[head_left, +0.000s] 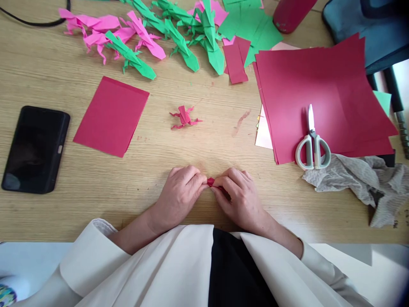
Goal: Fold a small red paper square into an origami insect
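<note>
Between my two hands, near the table's front edge, is a small piece of folded red paper (211, 182). My left hand (183, 194) pinches its left end, fingers closed. The right end is gripped by the closed fingers of my right hand (239, 196). Most of the folded paper is hidden by the fingers, so its shape cannot be made out. Straight ahead of my hands lies a small red origami frog (184, 117) with thin legs spread out. To the left of the frog is a flat red paper sheet (111, 117).
A black phone-like device (36, 149) lies far left. At right, scissors (311, 143) rest on red paper sheets (326, 94) beside a crumpled grey cloth (361, 179). Pink (145, 34) and green origami animals (182, 44), green paper (252, 25) and a red cup (290, 15) stand along the back.
</note>
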Demonstrator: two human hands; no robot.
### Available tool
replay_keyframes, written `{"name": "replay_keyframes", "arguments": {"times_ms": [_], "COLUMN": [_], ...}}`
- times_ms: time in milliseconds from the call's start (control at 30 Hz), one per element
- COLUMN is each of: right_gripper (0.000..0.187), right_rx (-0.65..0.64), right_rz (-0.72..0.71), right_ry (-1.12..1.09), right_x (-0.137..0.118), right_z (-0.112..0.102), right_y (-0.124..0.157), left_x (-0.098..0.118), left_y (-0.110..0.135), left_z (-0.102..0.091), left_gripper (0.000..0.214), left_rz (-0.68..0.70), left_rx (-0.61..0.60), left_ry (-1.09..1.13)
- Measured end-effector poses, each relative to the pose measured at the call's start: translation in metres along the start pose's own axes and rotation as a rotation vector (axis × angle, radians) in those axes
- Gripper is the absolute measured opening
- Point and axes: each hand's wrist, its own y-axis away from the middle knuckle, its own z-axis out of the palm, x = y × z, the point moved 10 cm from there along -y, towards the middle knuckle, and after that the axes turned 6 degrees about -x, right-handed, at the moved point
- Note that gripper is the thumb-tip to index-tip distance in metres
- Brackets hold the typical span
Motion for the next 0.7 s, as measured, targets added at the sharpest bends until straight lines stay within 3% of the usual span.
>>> {"name": "replay_keyframes", "arguments": {"times_ms": [700], "right_gripper": [0.010], "right_rx": [-0.058], "right_rz": [0.050], "right_ry": [-0.055], "right_x": [0.0047], "right_z": [0.0008], "right_y": [-0.0008], "left_x": [-0.0025], "left_y": [0.0001], "left_z": [0.0032], "left_gripper": [0.015], "left_rz": [-0.027], "left_rx": [-0.016], "left_ry": [-0.017]}}
